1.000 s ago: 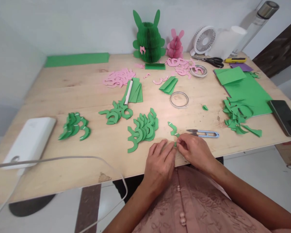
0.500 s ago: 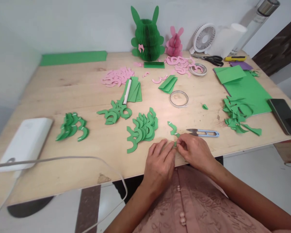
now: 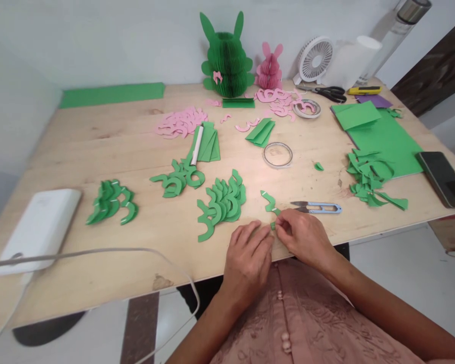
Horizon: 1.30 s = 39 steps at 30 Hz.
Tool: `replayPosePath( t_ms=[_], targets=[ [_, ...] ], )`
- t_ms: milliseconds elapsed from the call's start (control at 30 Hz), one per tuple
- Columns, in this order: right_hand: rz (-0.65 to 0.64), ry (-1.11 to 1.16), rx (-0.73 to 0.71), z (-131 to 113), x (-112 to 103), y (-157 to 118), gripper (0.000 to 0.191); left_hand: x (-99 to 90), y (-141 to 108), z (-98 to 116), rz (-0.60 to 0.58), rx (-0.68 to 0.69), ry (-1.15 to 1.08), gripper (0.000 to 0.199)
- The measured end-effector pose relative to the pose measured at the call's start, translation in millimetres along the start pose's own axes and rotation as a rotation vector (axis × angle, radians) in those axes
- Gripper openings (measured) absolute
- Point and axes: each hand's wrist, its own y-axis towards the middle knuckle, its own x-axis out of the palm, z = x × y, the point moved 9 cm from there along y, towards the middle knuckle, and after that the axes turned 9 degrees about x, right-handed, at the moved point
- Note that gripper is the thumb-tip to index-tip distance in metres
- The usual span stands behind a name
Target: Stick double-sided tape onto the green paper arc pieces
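A wavy green paper piece [image 3: 270,203] with small white strips lies near the table's front edge. My right hand [image 3: 305,233] is closed, its thumb and fingertips pinching the lower end of this piece. Beside it my left hand [image 3: 249,255] rests with bent fingers, its fingertips close to the same end; whether they grip it is hidden. Blue-handled thread snips [image 3: 322,208] lie just beyond my right hand. A pile of wavy green cut-outs [image 3: 222,205] sits beyond my left hand.
More green cut-outs [image 3: 111,202] and a white power bank [image 3: 41,225] with a cable are at left. Tape rolls [image 3: 278,154], pink cut-outs [image 3: 182,122], green scraps [image 3: 371,177] and a phone [image 3: 444,179] lie around. Paper rabbits [image 3: 229,63] and a fan [image 3: 316,59] stand behind.
The camera view has shifted slightly. My left hand's fingertips have moved very slightly; my right hand stays in its pinch at the green piece.
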Motion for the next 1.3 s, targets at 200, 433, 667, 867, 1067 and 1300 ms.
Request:
replayPosePath(
  t_ms=[200, 433, 667, 867, 1067, 1300],
  targets=[
    [0.003, -0.004, 0.013, 0.5, 1.1, 0.0, 0.008, -0.3, 0.1, 2.2, 0.008, 0.016, 0.020, 0.025],
    [0.026, 0.008, 0.006, 0.4, -0.1, 0.0, 0.009, -0.2, -0.6, 1.8, 0.006, 0.015, 0.015, 0.025],
    [0.023, 0.019, 0.013, 1.3, 0.8, -0.1, 0.008, -1.3, -1.0, 2.5, 0.025, 0.028, -0.007, 0.025],
    [0.016, 0.023, 0.029, 1.8, 0.8, 0.1, 0.010, -1.2, -0.7, 3.1, 0.017, 0.032, -0.015, 0.025],
    [0.023, 0.013, 0.016, 0.9, 1.0, -0.2, 0.009, -0.3, -0.9, 2.7, 0.013, 0.032, -0.008, 0.025],
    [0.038, -0.010, 0.018, -0.8, -0.5, -1.4, 0.008, -0.6, -1.3, 3.1, 0.026, 0.044, -0.013, 0.024]
  ],
)
